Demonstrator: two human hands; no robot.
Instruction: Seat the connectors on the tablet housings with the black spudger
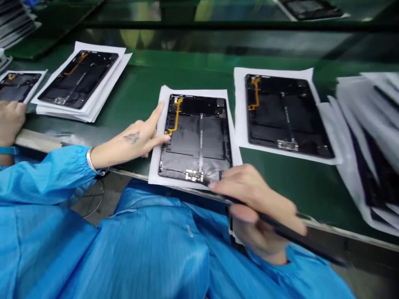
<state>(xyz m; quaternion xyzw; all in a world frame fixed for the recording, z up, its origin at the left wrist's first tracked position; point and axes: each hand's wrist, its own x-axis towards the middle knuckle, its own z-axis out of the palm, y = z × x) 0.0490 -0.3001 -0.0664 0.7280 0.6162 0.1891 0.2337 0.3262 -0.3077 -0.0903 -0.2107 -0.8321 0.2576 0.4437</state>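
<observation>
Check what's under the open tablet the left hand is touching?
A white paper sheet lies under the open tablet, its margin showing on every side, on the green belt. The left hand rests on the tablet's left edge. Anything beneath the sheet is covered.

Black flat opened tablet (195, 137) with orange flex strip (176, 117), on white paper sheet (155, 172). Dark green smooth conveyor belt (140, 89). Bright blue, finely striped smock sleeve (46, 174); black slim tool (293, 234).

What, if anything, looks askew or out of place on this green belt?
Nothing is spilled or visibly damaged. The far-left open tablet sits rotated on an unevenly fanned paper stack, unlike the squarer tablet under the left hand. The right hand holds a dark tool.
</observation>
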